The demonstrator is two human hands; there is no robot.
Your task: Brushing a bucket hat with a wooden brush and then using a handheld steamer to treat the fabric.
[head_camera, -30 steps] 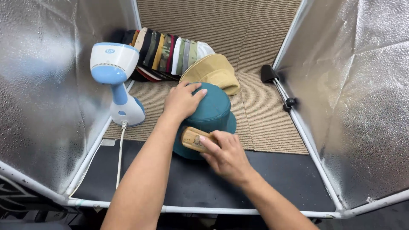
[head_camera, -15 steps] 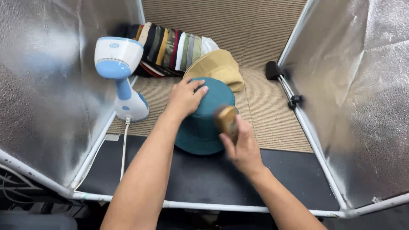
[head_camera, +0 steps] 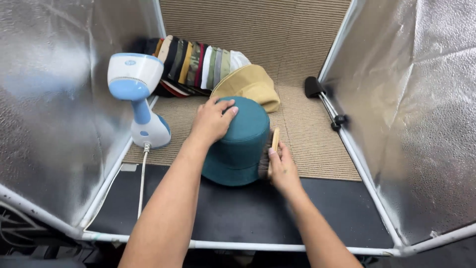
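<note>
One round teal cloth bucket hat (head_camera: 238, 144) sits in the middle, half on the tan ribbed carpet (head_camera: 317, 144) and half on the flat black mat (head_camera: 248, 213). It looks soft, with a flat top and a short brim. The left hand (head_camera: 213, 120) lies flat on its top, fingers spread wide and pressing down. The right hand (head_camera: 283, 166) is closed around one small wooden brush (head_camera: 273, 149), and the brush touches the hat's right side. One tan cloth hat (head_camera: 250, 85) lies just behind the teal one. A row of many folded caps (head_camera: 198, 64) in different colours stands at the back; I cannot count them exactly. One white and blue plastic steamer (head_camera: 139, 99) stands upright on the left. Shiny, crinkly silver walls (head_camera: 49, 99) stand on both sides.
</note>
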